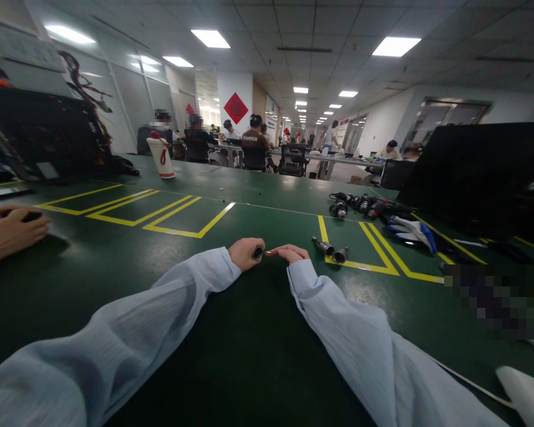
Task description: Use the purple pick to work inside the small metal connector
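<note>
My left hand [244, 252] is wrapped round a short dark cylindrical metal part [257, 253], its round open end facing me. Just to the right, my right hand [292, 254] has its fingers drawn together and pointing at that open end. A tiny object may sit at those fingertips, too small to name. Two similar dark metal cylindrical parts [340, 255] with narrow stems lie on the green table to the right of my right hand, by a yellow tape line.
The green table [196, 367] carries yellow tape outlines. Further right lie several dark metal parts [339, 209] and a blue-and-white glove [412, 232]. A paper cup [162, 157] stands at the back left. Another person's hand [15, 234] rests at the left edge, holding something dark.
</note>
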{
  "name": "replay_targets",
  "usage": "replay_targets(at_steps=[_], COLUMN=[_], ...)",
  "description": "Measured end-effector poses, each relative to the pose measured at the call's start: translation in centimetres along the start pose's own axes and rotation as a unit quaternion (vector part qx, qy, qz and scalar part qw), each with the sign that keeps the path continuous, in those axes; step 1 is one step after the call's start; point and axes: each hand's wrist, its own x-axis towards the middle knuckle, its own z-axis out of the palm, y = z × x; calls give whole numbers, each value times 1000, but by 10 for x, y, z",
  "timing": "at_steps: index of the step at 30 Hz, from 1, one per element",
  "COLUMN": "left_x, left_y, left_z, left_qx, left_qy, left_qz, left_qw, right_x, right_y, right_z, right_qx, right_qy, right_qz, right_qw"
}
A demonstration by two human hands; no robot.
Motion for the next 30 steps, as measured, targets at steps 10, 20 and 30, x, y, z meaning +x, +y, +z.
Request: replay_targets(at_steps=[10, 20, 30], left_x=[1, -2, -8], left_y=[1, 1, 4], left_z=[-1, -2, -5], left_qx=[-21, -26, -27], left_qy=[-6, -11, -18], left_qz=[-9, -18, -35], left_qw=[1000, 999, 999], right_x=[0, -3, -8], right_y=[-5, -3, 0], right_z=[2, 4, 10], right_qx=[34, 27, -25], right_qy=[0, 2, 13], right_qz=[41, 32, -15], right_qw=[999, 999, 999])
